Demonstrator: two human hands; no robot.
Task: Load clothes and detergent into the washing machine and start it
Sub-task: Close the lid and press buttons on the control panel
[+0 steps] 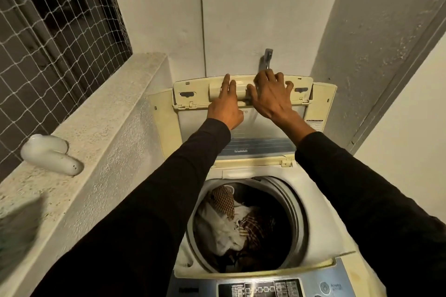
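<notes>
Both hands on raised lid (241,94), frame center-top. Left hand (225,106) fingers straight, flat on handle; right hand (271,96) fingers curled over top edge. Clothes (231,222) in drum, lower center. We pull lid down evenly, fingers clear of hinge.

Both arms reach far forward and up, in dark long sleeves (357,190) down to the wrists. The left hand (225,106) has straight fingers pointing away, palm down. The right hand (271,95), just beside it, spreads its fingers (280,77) with the tips bent downward.
</notes>
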